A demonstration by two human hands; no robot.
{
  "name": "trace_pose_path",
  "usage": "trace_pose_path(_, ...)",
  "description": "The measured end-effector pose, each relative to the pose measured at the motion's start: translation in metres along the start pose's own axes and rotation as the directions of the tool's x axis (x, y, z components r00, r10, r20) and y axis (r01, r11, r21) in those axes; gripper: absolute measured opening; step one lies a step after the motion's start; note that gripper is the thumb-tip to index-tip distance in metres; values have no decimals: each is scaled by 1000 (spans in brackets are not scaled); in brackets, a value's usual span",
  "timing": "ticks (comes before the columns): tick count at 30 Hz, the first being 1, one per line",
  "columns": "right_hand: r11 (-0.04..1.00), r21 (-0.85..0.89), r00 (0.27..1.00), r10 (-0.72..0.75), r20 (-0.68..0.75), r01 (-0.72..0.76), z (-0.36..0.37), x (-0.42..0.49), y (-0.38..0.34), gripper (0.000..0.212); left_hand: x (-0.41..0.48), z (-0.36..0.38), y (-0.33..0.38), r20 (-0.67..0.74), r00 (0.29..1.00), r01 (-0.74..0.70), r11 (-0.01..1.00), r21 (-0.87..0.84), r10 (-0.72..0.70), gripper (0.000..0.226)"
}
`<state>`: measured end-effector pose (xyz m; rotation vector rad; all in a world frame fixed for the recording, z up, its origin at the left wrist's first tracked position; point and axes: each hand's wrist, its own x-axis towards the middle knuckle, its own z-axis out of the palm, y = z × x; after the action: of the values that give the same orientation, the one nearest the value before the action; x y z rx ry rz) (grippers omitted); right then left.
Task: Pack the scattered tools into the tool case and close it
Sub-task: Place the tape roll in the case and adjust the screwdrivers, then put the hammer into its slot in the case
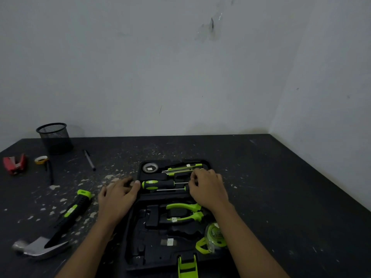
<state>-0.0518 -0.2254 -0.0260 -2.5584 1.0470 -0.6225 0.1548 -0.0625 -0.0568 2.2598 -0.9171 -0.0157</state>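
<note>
Left hand (118, 197) rests open on the tool case (152, 247) edge, right hand (208, 189) pinches a screwdriver (158, 184) home; pliers (184, 207) in, claw hammer (58, 223) left out, case unclosed.

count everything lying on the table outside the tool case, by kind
hammer: 1
mesh cup: 1
pens: 2 (the thin dark one may be a pencil)
yellow tape roll: 1
red object: 1 (too dim to tell what it is)
total: 6
</note>
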Motion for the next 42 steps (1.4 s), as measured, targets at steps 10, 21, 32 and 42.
trace_pose_path(10, 995, 66, 995, 78, -54, -75, -1, 6, 5, 23, -13, -9, 0, 165, 986, -30, 998, -48, 38, 61)
trace_pose_path(21, 975, 156, 983, 145, 115, -162, -15, 3, 5, 19, -31, -6, -8, 109, 985, -130, 991, -11, 130, 44)
trace_pose_path(32, 962, 242, 966, -172, 191, 124, -3, -74, -72, 20, -74, -41, -12, -257, 942, -175, 968, 180, 218, 7)
trace_pose_path(42, 969, 138, 956, -228, 187, 204, 19, -94, -90, 20, -93, -83, -63, -207, 975, 177, 856, 485, -84, 46)
